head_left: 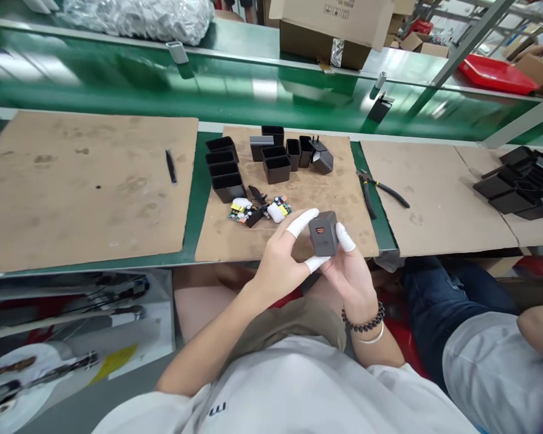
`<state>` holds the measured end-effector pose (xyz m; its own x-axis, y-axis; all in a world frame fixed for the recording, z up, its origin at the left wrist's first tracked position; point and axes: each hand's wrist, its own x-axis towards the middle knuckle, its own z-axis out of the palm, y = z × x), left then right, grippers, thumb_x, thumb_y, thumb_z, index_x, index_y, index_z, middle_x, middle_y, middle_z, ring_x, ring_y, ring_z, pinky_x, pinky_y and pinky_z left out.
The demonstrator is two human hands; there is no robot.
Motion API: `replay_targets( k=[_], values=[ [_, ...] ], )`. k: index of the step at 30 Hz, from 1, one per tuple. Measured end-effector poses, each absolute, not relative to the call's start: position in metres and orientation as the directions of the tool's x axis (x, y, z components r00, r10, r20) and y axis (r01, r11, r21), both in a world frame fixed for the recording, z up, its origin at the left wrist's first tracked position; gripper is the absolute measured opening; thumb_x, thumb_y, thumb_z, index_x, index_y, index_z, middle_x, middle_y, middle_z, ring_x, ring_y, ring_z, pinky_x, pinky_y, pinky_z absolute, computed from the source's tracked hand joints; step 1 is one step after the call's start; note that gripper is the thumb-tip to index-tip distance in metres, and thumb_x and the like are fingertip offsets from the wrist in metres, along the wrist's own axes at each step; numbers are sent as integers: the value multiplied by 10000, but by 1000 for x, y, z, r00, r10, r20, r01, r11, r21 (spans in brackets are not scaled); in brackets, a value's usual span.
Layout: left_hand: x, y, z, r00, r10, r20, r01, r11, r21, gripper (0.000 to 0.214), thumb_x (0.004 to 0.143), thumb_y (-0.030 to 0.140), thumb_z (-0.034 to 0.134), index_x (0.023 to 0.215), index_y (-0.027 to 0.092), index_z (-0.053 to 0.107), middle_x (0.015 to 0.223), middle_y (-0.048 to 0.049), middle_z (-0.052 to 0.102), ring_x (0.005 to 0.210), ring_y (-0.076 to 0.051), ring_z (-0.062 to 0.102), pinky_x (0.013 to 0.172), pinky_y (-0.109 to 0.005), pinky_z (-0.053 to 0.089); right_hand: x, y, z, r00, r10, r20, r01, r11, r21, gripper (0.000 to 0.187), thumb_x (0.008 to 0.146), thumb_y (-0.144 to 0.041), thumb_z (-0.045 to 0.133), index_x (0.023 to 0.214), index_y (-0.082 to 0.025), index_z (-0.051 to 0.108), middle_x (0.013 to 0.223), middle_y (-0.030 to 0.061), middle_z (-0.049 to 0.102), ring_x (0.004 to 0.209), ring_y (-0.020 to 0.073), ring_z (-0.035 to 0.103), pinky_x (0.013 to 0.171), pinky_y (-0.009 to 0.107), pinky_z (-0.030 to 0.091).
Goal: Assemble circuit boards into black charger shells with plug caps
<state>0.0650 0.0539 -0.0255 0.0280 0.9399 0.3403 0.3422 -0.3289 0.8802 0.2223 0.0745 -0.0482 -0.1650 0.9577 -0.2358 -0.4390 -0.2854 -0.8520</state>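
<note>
A dark grey charger block point(323, 234) with an orange port on its face is held at the table's front edge between both hands. My left hand point(284, 259) pinches its left side, with white finger cots on thumb and forefinger. My right hand point(353, 272) cups it from the right and below, also with a white cot, and wears bead bracelets at the wrist. Several empty black housings point(226, 175) stand on the cardboard mat point(235, 235) beyond. Small circuit boards point(256, 210) with white and yellow parts lie just behind my hands.
Black tweezers point(171, 166) lie on the left cardboard mat point(72, 181). Pliers point(380, 190) lie to the right of the middle mat. More black housings point(520, 181) are piled at far right. A green conveyor point(163, 84) runs behind. Another person's leg and arm point(489, 337) sit on my right.
</note>
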Motion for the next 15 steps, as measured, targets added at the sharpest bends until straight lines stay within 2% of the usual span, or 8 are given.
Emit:
replay_targets(
  k=[3,7,9,12,15],
  values=[
    [66,54,-16,-12,938,347,260,-332,907,543,722,318,867,1216,180,688,1264,-101,747,1192,-285,700,1097,-411,553,210,52,-41,-263,920,-289,-476,-384,-791,390,928,-597,667,1131,-270,730,1230,34,793,1112,246,765,975,430,675],
    [60,48,-5,-21,967,254,77,-252,965,568,653,352,919,1141,175,687,1173,-88,763,1094,-267,720,1007,-382,584,203,46,-40,-174,948,-268,-450,-319,-834,454,982,-635,531,1201,-276,703,1254,42,785,1107,255,770,923,440,680],
    [58,43,-2,-12,977,212,-5,-212,977,572,638,324,928,1135,183,681,1169,-79,767,1090,-261,724,1020,-379,579,202,49,-42,-122,959,-255,-423,-283,-861,415,974,-617,548,1167,-284,704,1245,33,784,1112,252,765,929,423,670],
    [56,40,-1,-1,988,154,-118,-153,981,591,620,302,939,1138,187,678,1175,-77,775,1106,-266,731,1050,-387,573,202,54,-42,-109,976,-186,-372,-214,-903,307,934,-568,625,1033,-292,716,1090,14,796,1013,241,769,885,396,669],
    [51,40,-6,14,999,47,-261,-42,965,679,566,350,973,1153,179,676,1173,-91,783,1127,-297,738,1055,-419,586,203,55,-38,-117,992,-40,-282,-72,-957,221,955,-511,616,948,-302,689,878,-8,748,896,222,759,842,379,666]
  ],
)
